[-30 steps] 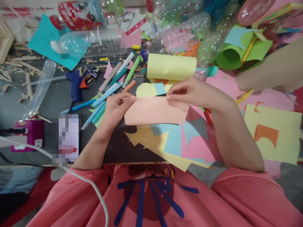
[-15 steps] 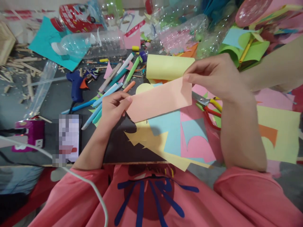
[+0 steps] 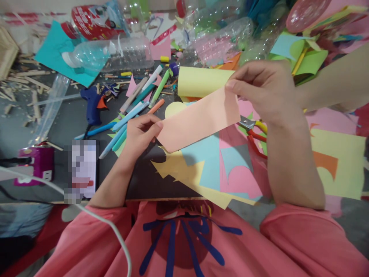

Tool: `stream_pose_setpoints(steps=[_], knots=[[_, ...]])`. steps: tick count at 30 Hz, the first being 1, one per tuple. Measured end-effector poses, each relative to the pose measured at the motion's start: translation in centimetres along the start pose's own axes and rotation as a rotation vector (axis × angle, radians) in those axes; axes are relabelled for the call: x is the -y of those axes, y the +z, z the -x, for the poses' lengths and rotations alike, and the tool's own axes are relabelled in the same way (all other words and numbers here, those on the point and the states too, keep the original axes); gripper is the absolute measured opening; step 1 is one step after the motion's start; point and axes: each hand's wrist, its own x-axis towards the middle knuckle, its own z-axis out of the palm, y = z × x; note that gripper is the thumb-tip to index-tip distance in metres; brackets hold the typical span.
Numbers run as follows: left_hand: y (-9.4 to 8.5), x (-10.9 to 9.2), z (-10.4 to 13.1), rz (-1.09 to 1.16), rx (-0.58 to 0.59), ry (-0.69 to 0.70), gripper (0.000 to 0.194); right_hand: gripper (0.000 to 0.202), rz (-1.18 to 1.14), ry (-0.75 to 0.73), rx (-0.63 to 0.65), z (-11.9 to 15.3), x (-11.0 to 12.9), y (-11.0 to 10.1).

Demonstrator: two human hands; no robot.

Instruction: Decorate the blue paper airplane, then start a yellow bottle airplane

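Note:
A peach paper strip [image 3: 198, 123] is stretched between my two hands, its right end higher than its left. My left hand [image 3: 142, 132] pinches the left end between thumb and fingers. At the upper right corner, my right hand [image 3: 261, 90] grips the strip the same way. Just behind the strip lies a curled yellow paper [image 3: 204, 81]. Scissors [image 3: 255, 130] with red and yellow handles rest under and beside my right hand. Beneath the strip are cut sheets of blue paper [image 3: 209, 165], pink paper and yellow paper [image 3: 187, 169].
Several markers [image 3: 129, 115] and a blue glue gun [image 3: 92, 105] lie left of centre. A phone [image 3: 86, 169] and a purple box [image 3: 36, 165] are near the front left. Plastic bottles [image 3: 115, 52] line the back. Another person's arm [image 3: 334, 80] reaches in from the right.
Both hands have shifted slightly to the right with the peach strip, my right hand also a little upward. The strip's right end is now higher and its tilt steeper.

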Motion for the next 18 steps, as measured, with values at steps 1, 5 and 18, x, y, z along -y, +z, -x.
stream_pose_setpoints(steps=[1,5,18], knots=[[0.0,0.02,0.0,0.0,-0.004,-0.005,0.018,0.025,0.015,-0.013,0.011,-0.04,-0.08,-0.11],[-0.05,0.08,-0.03,-0.006,-0.005,-0.023,0.018,0.018,-0.033,0.018,0.064,-0.09,-0.13,-0.38],[-0.01,0.24,0.01,0.021,0.019,0.004,0.018,0.023,-0.119,0.099,0.005,-0.05,0.13,-0.2]])
